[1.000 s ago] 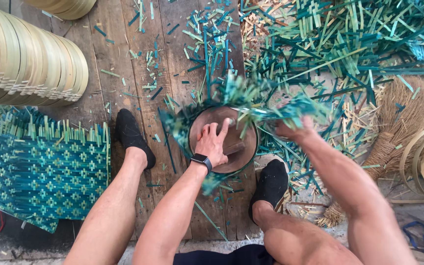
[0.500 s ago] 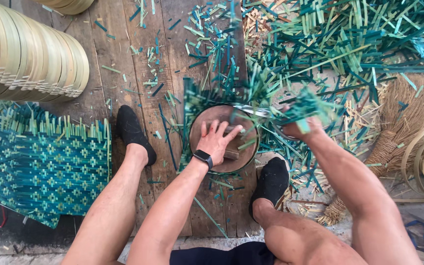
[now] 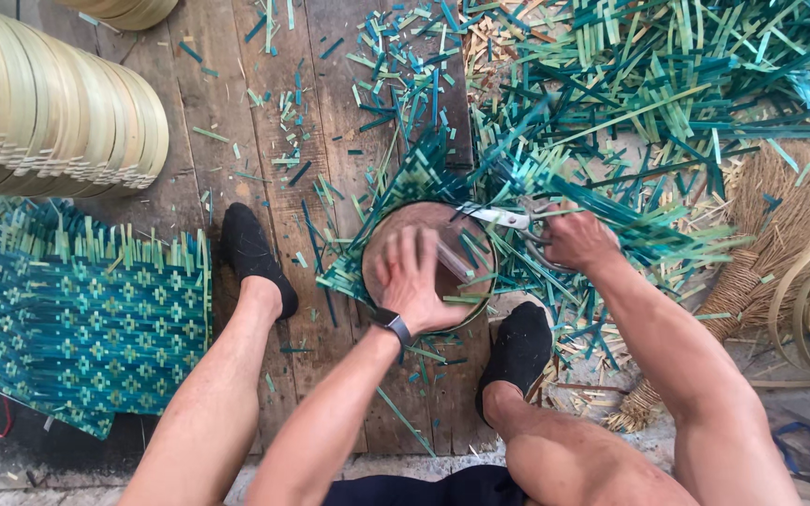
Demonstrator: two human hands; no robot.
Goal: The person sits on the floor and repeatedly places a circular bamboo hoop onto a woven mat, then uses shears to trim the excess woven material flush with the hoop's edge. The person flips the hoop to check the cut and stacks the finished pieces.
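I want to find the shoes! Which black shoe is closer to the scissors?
The black shoe by the right knee. It sits just below the scissors in the right hand; the other shoe lies beside the woven mat.

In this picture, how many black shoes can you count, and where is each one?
2: the left black shoe is on the wooden planks beside the woven mat; the right black shoe is below the round bowl.

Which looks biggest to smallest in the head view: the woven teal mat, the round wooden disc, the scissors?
Largest: woven teal mat. Then round wooden disc, partly hidden by the left hand. Smallest: metal scissors.
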